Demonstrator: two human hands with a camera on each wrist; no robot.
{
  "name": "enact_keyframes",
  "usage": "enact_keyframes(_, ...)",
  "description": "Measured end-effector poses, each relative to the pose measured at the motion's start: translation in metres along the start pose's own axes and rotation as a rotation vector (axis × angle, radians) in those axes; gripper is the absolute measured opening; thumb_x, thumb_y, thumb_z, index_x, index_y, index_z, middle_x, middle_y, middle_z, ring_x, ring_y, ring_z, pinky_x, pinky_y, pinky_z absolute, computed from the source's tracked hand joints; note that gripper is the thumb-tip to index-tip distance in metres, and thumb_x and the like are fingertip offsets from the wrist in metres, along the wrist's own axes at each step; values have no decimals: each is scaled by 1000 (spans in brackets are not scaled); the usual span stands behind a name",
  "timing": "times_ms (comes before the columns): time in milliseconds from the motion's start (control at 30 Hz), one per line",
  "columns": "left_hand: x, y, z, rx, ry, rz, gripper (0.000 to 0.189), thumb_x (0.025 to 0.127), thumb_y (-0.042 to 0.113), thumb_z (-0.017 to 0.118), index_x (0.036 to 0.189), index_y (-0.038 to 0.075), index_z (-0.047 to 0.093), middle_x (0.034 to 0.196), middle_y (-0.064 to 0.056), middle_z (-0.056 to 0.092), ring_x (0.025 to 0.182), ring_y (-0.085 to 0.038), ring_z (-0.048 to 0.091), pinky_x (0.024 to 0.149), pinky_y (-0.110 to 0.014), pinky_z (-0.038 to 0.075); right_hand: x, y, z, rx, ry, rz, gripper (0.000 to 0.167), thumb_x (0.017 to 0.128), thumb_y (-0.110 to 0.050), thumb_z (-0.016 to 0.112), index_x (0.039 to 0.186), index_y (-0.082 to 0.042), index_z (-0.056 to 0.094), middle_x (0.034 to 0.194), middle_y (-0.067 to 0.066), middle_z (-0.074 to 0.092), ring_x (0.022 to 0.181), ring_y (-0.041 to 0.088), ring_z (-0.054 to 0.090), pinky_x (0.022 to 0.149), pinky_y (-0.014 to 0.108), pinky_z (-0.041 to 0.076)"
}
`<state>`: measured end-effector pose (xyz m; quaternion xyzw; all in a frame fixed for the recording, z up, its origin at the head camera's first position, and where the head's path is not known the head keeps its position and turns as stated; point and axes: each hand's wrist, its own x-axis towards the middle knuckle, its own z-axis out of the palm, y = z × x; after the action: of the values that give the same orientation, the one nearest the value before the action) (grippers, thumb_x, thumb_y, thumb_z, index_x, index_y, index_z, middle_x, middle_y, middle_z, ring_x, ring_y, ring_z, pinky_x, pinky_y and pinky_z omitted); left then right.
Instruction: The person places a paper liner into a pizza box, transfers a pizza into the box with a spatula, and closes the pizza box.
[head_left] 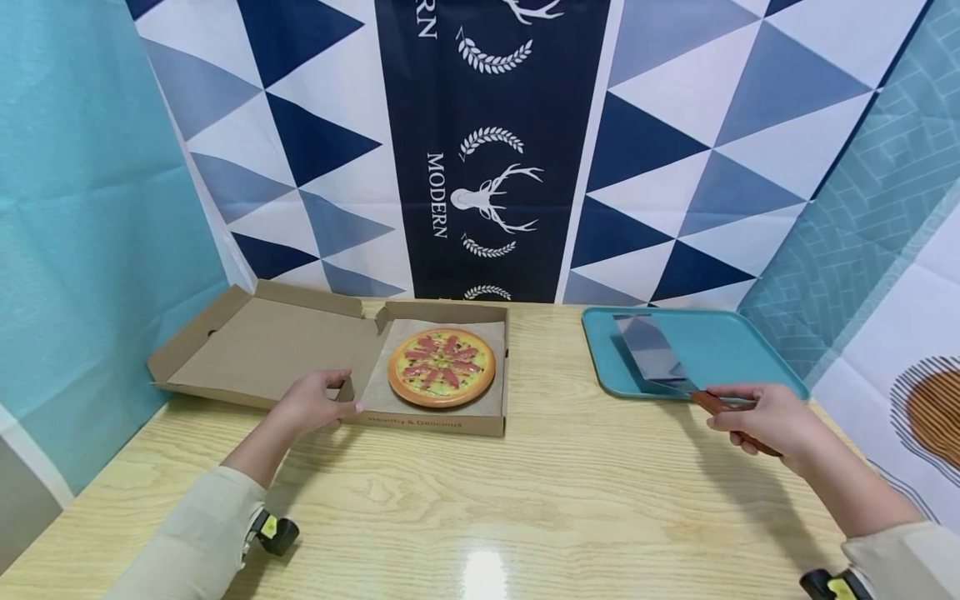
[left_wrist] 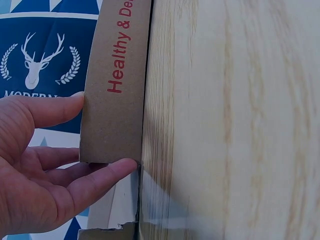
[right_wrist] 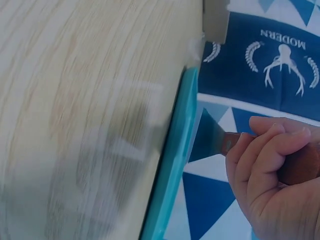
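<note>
In the head view, an open cardboard pizza box (head_left: 450, 423) lies at the left, holding a round pizza (head_left: 442, 367) on paper. My left hand (head_left: 315, 403) holds the box's front wall by its left end, beside the lid fold. The left wrist view shows the thumb at the wall's edge and other fingers (left_wrist: 102, 182) round its end. At the right, my right hand (head_left: 765, 421) grips the brown handle of a spatula (head_left: 651, 348). Its flat metal blade slants over the left part of a teal tray (head_left: 720, 350); the right wrist view shows fingers (right_wrist: 260, 165) curled round the handle.
The box lid (head_left: 277, 342) lies folded back to the left. Light wood tabletop (head_left: 480, 500) spreads in front of the box and the tray. Patterned cloth (head_left: 487, 167) hangs close behind them, and more cloth closes both sides.
</note>
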<state>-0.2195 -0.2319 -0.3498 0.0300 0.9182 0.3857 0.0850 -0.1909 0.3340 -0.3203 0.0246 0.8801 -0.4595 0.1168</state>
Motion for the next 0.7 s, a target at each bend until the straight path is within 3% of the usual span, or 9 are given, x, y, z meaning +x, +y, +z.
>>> enact_keyframes(200, 0, 0, 1, 5, 7, 1, 72, 91, 15, 70, 146, -10, 32, 144, -36, 34, 73, -26, 69, 97, -56, 43, 5, 10, -11, -7, 12, 33, 66, 90, -11, 68, 141, 16, 35, 92, 11, 61, 58, 19, 55, 50, 31, 46)
enact_keyframes(467, 0, 0, 0, 0, 5, -1, 72, 91, 15, 70, 146, -10, 32, 146, -35, 33, 71, -23, 67, 98, -56, 42, 9, 20, -24, -61, 32, 54, 66, 91, -13, 66, 140, 19, 35, 76, 7, 64, 57, 17, 56, 53, 32, 49)
enact_keyframes(700, 2, -3, 1, -8, 2, -2, 71, 92, 14, 69, 146, -10, 31, 145, -36, 33, 70, -23, 67, 101, -57, 39, 15, 24, -32, -62, 31, 83, 66, 91, -13, 66, 138, 21, 34, 77, 7, 65, 57, 16, 57, 54, 31, 51)
